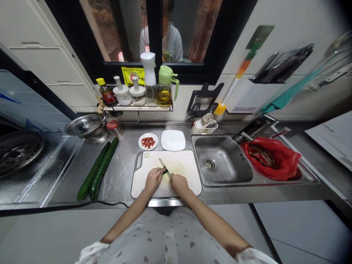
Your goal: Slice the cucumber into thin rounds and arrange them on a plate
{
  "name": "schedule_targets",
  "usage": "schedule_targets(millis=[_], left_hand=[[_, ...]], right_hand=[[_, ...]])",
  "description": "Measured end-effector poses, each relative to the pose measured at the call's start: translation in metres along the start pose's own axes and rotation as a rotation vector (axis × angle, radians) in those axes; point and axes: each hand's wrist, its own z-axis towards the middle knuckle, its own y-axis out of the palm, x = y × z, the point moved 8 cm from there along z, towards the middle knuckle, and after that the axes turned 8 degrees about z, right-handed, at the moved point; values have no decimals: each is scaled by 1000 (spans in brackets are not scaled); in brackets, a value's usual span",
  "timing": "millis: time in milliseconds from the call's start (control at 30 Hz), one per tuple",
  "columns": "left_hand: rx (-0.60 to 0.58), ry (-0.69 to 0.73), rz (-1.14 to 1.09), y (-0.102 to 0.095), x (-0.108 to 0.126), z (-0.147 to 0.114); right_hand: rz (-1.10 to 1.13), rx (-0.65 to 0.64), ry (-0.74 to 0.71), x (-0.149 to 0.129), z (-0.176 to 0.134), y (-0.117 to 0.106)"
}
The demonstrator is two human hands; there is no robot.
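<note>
Right hand (179, 183) grips knife (164, 167); long axis runs diagonally over white board (191, 170), tip pointing away and leftward. Left hand (154, 179) pinches dark-green piece (165, 171) beside the knife.

Cutting board (178, 161): white, grey at the handle. On the board: cucumber piece (165, 171), dark green; knife (165, 165), silver-grey blade. Left of the board: cucumbers (104, 169), dark green. Behind the board: round plate (140, 142), white, red bits (148, 142); square plate (173, 140), plain white. Right of the board: sink (224, 168), silver-grey; bag (287, 165), bright red. Nearside of the board: garment (158, 234), pale, scattered darker heart-like spots
</note>
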Motion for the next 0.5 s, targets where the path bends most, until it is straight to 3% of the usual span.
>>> schedule_targets(millis=[500], left_hand=[[-22,-3,23,4,-2,0]], right_hand=[[-7,-15,0,11,-13,11]])
